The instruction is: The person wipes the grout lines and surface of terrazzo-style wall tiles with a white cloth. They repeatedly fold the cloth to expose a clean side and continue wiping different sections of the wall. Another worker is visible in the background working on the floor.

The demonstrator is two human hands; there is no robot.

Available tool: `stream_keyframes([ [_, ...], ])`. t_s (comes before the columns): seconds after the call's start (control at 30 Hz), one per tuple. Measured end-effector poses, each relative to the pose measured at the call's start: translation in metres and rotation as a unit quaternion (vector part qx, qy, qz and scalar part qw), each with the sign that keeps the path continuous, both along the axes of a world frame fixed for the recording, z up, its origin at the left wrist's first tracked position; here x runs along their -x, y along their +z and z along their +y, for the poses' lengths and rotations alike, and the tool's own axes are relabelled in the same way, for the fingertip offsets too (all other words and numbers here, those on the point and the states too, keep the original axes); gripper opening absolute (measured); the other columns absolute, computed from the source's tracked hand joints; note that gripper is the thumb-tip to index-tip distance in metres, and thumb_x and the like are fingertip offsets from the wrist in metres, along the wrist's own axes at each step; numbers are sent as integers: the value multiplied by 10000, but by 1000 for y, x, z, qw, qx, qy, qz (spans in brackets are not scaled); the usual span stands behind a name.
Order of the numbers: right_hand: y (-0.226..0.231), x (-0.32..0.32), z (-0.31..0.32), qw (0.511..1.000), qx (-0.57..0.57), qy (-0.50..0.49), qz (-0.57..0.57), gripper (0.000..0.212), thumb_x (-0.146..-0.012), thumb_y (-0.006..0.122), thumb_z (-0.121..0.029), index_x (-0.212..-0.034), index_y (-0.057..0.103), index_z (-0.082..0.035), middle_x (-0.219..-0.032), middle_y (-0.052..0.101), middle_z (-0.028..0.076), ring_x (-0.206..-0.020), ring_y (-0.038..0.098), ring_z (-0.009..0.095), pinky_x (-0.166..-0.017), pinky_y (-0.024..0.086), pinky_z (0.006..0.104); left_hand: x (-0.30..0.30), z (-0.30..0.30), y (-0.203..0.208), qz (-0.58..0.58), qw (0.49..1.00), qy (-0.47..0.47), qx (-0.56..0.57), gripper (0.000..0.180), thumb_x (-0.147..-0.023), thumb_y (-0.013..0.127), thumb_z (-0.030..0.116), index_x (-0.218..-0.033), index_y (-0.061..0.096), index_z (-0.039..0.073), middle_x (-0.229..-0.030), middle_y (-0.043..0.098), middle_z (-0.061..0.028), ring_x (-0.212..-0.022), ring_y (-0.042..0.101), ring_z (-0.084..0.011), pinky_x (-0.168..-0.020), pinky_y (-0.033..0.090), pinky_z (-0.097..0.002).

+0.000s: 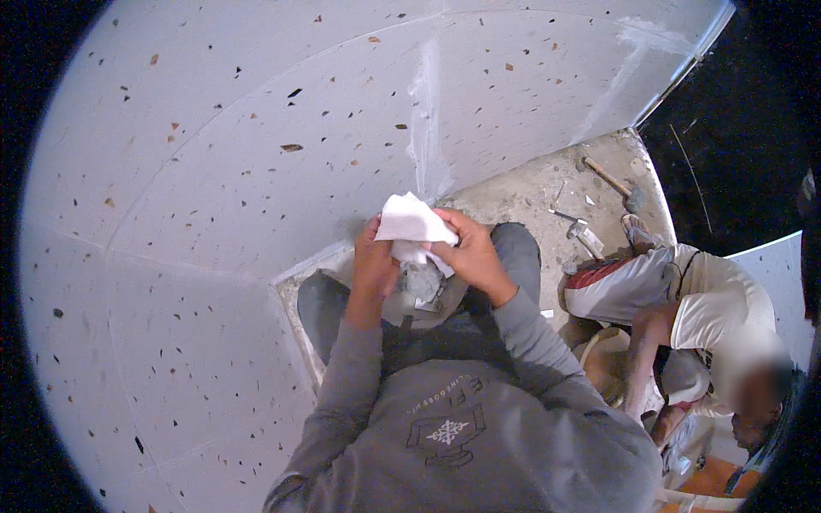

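Both my hands hold a folded white sheet [413, 219] in front of the wall; whether it is cloth or paper I cannot tell. My left hand [370, 261] is closed on its left edge. At the right edge my right hand [475, 255] grips it, with the thumb on the near side and the fingers behind. Between my knees, just below the sheet, lies a crumpled grey lump [421, 282]; its kind is unclear. Another white fold hangs beneath the upper one, partly covered by my fingers.
A pale speckled wall [282, 188] curves around in front and on the left. On the dusty floor [505, 192] to the right lie a wooden-handled hammer [609, 178] and a second tool with a pale head [587, 238]. A person [701, 299] crouches close by at the right.
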State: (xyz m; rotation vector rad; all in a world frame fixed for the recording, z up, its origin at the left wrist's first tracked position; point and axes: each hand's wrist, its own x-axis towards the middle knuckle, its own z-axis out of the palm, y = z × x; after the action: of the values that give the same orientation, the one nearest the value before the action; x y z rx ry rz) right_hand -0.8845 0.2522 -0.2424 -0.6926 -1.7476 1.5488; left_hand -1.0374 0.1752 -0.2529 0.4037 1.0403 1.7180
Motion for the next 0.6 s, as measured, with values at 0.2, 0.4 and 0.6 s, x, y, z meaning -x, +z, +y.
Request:
stream_keyframes([
  [0.2, 15, -9, 16, 995, 19, -95, 1, 390, -764, 708, -24, -1132, 601, 48, -1039, 674, 111, -973, 637, 167, -862, 494, 289, 6, -15, 10, 242, 970, 2, 10, 557, -834, 697, 108, -1326, 460, -5, -1214, 565, -107, -1136, 539, -198, -922, 477, -311],
  [0.4, 15, -5, 3, 999, -11, -46, 1, 402, -774, 731, -46, -1146, 601, 33, -1042, 669, 116, -973, 635, 182, -859, 494, 291, 1, -7, 13, 192, 980, 0, 50, 428, -901, 654, 180, -1273, 519, 18, -1167, 604, -101, -980, 620, -198, -836, 530, -347],
  [0.6, 26, 2, -14, 981, 193, 13, 20, 340, -806, 739, -43, -1027, 481, -20, -997, 659, 141, -911, 640, 164, -757, 515, 278, 3, -7, 19, 232, 971, -37, 44, 327, -903, 662, 226, -1161, 615, 31, -1075, 640, -65, -897, 624, -166, -764, 523, -312],
])
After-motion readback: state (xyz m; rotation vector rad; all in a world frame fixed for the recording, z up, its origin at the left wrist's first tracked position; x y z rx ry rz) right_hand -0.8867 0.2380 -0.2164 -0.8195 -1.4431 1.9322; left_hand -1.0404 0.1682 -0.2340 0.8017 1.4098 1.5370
